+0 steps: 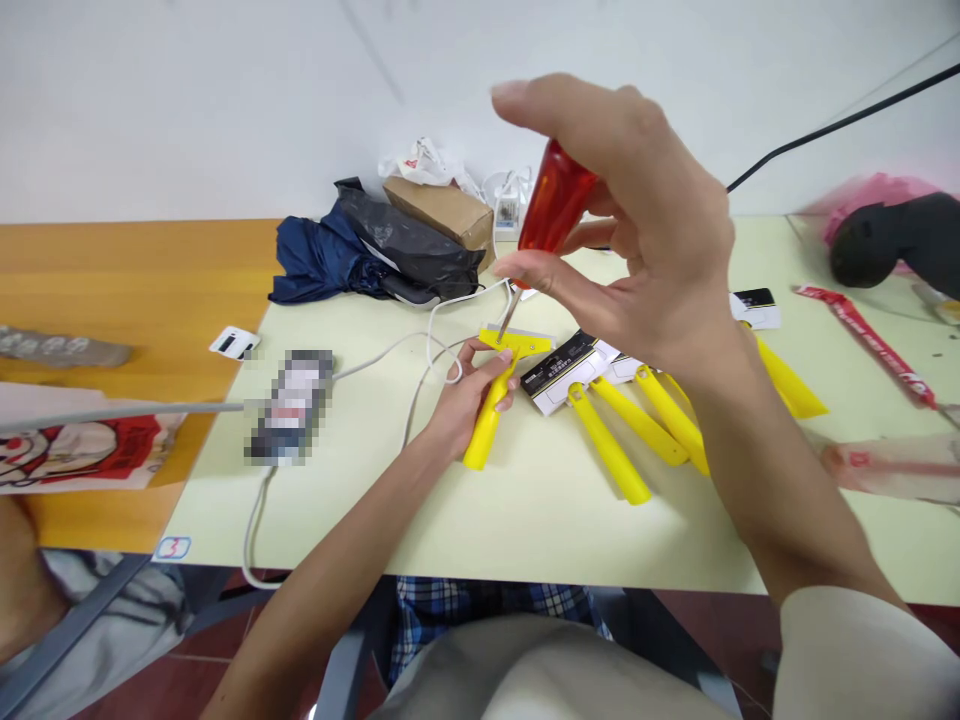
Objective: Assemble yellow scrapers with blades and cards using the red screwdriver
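My left hand (466, 400) is closed round a yellow scraper (486, 430), holding it just above the table with its wide head away from me. My right hand (637, 220) is raised high and grips a screwdriver (553, 205) by its red, see-through handle. The screwdriver slants down, and its metal tip meets the left part of the scraper's head, at or close to a screw. Right of my left hand, several yellow handles (609, 445) lie beside black-and-white printed packs (559, 375). My right forearm hides part of these.
A blurred-out device (292, 405) with white cables lies to the left. Behind are a dark blue bundle (322, 255), a black bag (409, 240) and a cardboard box (442, 210). A red wrapper strip (870, 345) lies at right. Another person's leg (22, 570) shows at far left.
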The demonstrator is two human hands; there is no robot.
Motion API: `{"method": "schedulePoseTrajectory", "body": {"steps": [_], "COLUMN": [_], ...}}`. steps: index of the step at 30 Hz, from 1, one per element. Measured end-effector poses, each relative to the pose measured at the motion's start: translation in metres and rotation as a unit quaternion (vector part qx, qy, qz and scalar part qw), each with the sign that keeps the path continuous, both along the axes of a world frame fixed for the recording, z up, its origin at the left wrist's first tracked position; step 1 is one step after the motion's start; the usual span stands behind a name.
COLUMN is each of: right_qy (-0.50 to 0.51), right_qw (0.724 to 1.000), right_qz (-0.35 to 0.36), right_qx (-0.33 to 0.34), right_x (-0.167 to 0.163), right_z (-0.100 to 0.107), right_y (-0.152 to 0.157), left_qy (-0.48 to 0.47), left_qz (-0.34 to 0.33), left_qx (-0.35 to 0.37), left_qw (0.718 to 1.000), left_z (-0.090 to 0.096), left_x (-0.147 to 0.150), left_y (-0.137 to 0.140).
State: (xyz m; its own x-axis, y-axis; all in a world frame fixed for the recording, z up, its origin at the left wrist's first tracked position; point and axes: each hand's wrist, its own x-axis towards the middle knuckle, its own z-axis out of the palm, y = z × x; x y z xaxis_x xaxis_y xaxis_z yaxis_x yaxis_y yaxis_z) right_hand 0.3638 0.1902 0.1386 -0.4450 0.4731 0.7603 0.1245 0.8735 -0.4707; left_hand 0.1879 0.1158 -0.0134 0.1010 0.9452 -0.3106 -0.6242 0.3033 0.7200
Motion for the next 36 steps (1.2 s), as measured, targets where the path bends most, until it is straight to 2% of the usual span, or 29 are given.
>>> {"method": "schedulePoseTrajectory", "body": {"steps": [3, 5, 8, 11, 14, 17, 20, 22, 24, 26, 28, 30, 33, 36], "right_qy": [-0.027, -0.011, 0.029, 0.022, -0.021, 0.003, 0.034, -0.008, -0.054, -0.044, 0.004, 0.031, 0.002, -0.003], "right_qw": [0.998, 0.996, 0.997, 0.999, 0.998, 0.995, 0.998, 0.999, 0.998, 0.998, 0.998, 0.999, 0.999, 0.996], "right_qz": [0.056, 0.089, 0.073, 0.042, 0.059, 0.096, 0.048, 0.011, 0.017, 0.046, 0.057, 0.036, 0.017, 0.084], "right_qx": [-0.027, -0.029, 0.000, 0.024, -0.015, -0.032, 0.035, 0.040, 0.001, -0.028, -0.026, -0.010, -0.028, -0.017], "right_x": [-0.001, -0.002, -0.004, -0.002, 0.001, 0.002, 0.001, 0.001, 0.002, 0.002, 0.002, 0.002, 0.002, 0.003], "right_z": [0.004, 0.005, 0.005, 0.006, 0.008, 0.007, 0.006, 0.007, 0.010, 0.012, 0.012, 0.010, 0.007, 0.005], "right_y": [-0.004, -0.005, -0.004, -0.005, -0.009, -0.009, -0.006, -0.004, -0.005, -0.007, -0.010, -0.010, -0.006, 0.001], "left_qy": [-0.007, -0.012, -0.018, -0.029, -0.038, -0.043, -0.042, -0.039, -0.040, -0.043, -0.044, -0.041, -0.038, -0.038], "left_qz": [-0.004, -0.002, 0.002, 0.001, 0.003, 0.007, 0.003, -0.001, 0.001, 0.005, 0.003, -0.003, 0.001, 0.009], "left_qx": [-0.005, -0.011, -0.012, -0.010, -0.011, -0.019, -0.020, -0.015, -0.012, -0.014, -0.014, -0.013, -0.015, -0.021], "left_qw": [1.000, 1.000, 1.000, 1.000, 0.999, 0.999, 0.999, 0.999, 0.999, 0.999, 0.999, 0.999, 0.999, 0.999], "left_z": [0.002, 0.003, 0.003, 0.001, 0.000, 0.001, 0.002, 0.001, 0.000, -0.001, -0.002, -0.001, -0.001, -0.001], "left_x": [-0.001, -0.002, -0.003, -0.004, -0.005, -0.006, -0.005, -0.005, -0.005, -0.005, -0.006, -0.006, -0.006, -0.006], "left_y": [0.000, 0.001, 0.001, 0.001, 0.002, 0.003, 0.002, 0.002, 0.002, 0.003, 0.003, 0.003, 0.003, 0.004]}}
